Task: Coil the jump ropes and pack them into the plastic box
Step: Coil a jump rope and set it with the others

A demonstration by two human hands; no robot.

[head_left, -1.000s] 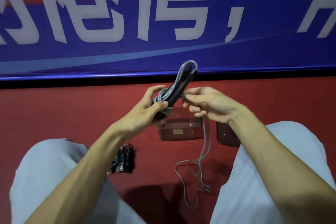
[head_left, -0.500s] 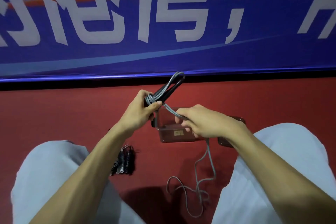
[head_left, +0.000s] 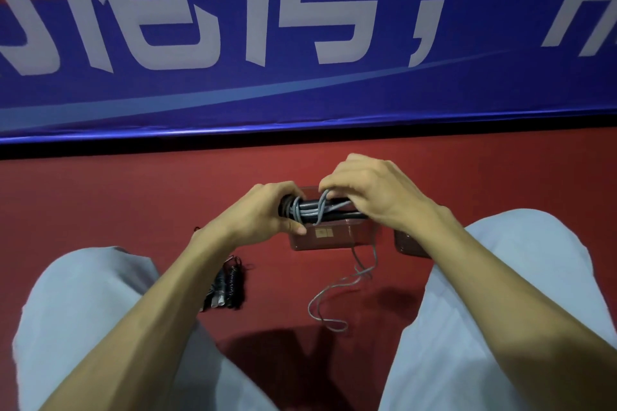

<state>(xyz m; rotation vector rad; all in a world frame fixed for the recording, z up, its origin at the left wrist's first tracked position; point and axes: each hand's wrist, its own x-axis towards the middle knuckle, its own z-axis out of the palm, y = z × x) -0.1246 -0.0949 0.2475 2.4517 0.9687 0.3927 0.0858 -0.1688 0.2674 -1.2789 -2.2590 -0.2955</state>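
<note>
A: What is different from a second ago?

B: The bundle has come down and turned. The person had the grey corded jump rope with black handles (head_left: 320, 209) raised and slanting upward; now it lies level, low, directly in front of the clear brown-tinted rectangular plastic box (head_left: 340, 239), which stands on the red floor (head_left: 100, 207).

A: And the hands?

B: The left hand (head_left: 263, 212) has its fingers and thumb wrapped round the left end of the bundle. The right hand (head_left: 375, 198), which half a second ago was drawing the cord down and away, has swung back over the top. Its fingers curl over the right end, with a fresh turn of grey cord crossing the bundle just at the fingertips.

A: So another wrap went on?

B: It looks that way. The loose grey tail (head_left: 334, 299) on the floor lies gathered closer under the box than before, though some length is left to wind.

A: Anything packed yet?

B: Whether the box holds anything cannot be told; the hands cover it. A second rope, the black coiled bundle (head_left: 228, 287), lies on the floor beside the left knee, apart from the box.
</note>
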